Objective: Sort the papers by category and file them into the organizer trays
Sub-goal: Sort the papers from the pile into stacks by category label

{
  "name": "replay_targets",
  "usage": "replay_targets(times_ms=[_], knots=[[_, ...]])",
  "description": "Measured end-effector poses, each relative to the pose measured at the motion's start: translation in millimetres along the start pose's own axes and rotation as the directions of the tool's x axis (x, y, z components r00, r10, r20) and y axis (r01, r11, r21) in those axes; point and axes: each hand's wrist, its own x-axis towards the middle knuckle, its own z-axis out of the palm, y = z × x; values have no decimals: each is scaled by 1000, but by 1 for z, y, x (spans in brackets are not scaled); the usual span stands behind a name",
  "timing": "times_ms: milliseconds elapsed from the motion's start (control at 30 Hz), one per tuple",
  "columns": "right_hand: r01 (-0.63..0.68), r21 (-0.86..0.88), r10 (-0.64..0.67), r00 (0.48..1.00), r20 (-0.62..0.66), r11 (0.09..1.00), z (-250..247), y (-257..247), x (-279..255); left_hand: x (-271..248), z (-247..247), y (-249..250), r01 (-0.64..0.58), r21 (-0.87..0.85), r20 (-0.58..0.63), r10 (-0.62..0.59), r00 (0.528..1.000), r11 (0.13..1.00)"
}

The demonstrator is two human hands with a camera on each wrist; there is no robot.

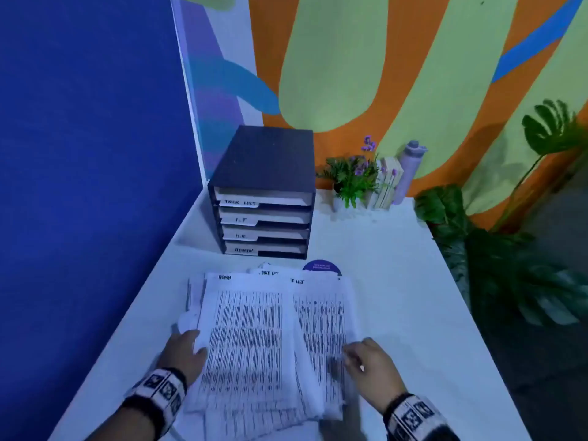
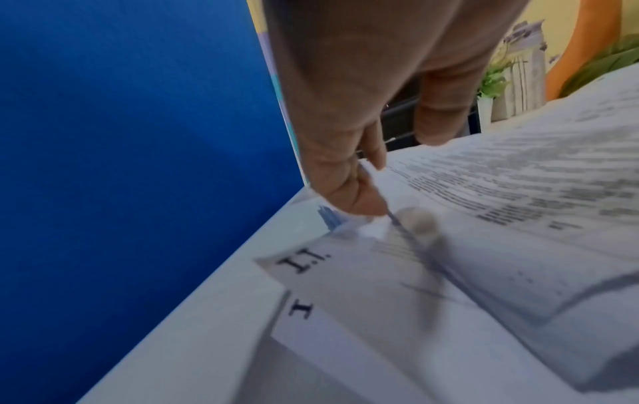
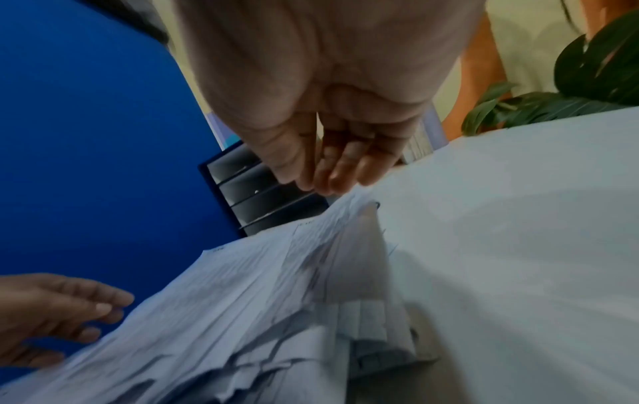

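A loose pile of printed papers [image 1: 254,338] lies fanned on the white table [image 1: 397,281]; headings such as "ADMIN" and "TASK LIST" show at the top edges. Sheets marked "I.T." [image 2: 304,262] peek out at its left side. My left hand [image 1: 194,345] holds the left edge of the upper sheets, thumb on top and fingers [image 2: 363,191] beneath. My right hand [image 1: 350,354] touches the pile's right edge, where a sheet rises to its nearly straight fingertips [image 3: 328,180]. The dark organizer [image 1: 264,160] stands behind, with four trays labelled TASK LIST, I.T, H.R and ADMIN.
A blue partition [image 1: 95,186] walls the table's left side. A purple round disc [image 1: 321,268] lies just behind the papers. At the back stand a small flowering plant [image 1: 350,179], books [image 1: 386,183] and a lilac bottle [image 1: 409,167]. Large leafy plants [image 1: 496,249] crowd the right edge.
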Motion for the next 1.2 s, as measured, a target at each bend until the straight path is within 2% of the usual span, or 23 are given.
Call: replay_targets(times_ms=[33, 100, 167, 233, 300, 400, 500, 600, 700, 733, 833, 900, 1000, 1067, 1133, 1200], knots=[[-20, -45, 21, 1000, 15, 999, 6, 0, 5, 3, 6, -3, 23, -19, 19, -23, 1000, 1000], [-195, -171, 211, 974, 84, 966, 11, -6, 12, 7, 16, -8, 72, -39, 80, -69, 994, 997], [-349, -135, 368, 916, 158, 927, 16, -13, 18, 7, 22, -8, 70, -18, 100, -68, 993, 997], [-385, -50, 385, 891, 242, 921, 26, -15, 22, -1, 25, -5, 54, 36, 97, -57, 994, 998], [-329, -129, 353, 869, 346, 936, 33, -19, 26, -6, 26, -3, 27, 17, 70, -28, 997, 999], [-220, -326, 351, 833, 428, 919, 44, -21, 26, -13, 32, -7, -16, -97, 69, 23, 997, 995], [-176, -406, 359, 826, 434, 897, 51, -23, 18, -23, 39, -13, -33, -178, 64, 45, 997, 984], [-132, -446, 347, 826, 444, 885, 57, -28, 3, -39, 44, -21, 26, -183, 114, -5, 993, 983], [-85, -501, 359, 800, 480, 861, 52, -33, -13, -55, 44, -29, 54, -241, 80, -36, 996, 969], [-78, -527, 358, 816, 454, 846, 48, -36, -17, -58, 43, -31, 58, -260, 52, -46, 998, 964], [-74, -585, 288, 915, 282, 808, 43, -42, -18, -64, 38, -33, 46, -245, 34, -38, 999, 968], [-96, -503, 266, 923, 278, 859, 46, -43, -13, -63, 37, -32, 60, -262, 39, -52, 998, 963], [-264, -306, 364, 867, 341, 915, 55, -45, -4, -63, 34, -27, 86, -350, 32, -80, 996, 933], [-403, -121, 419, 833, 362, 907, 60, -48, 0, -63, 34, -24, 98, -419, 19, -99, 995, 903], [-487, -4, 452, 808, 379, 874, 67, -51, 1, -61, 33, -20, 114, -461, 7, -125, 992, 880], [-495, 68, 448, 831, 330, 866, 71, -50, 3, -59, 31, -14, 132, -500, -15, -161, 987, 856]])
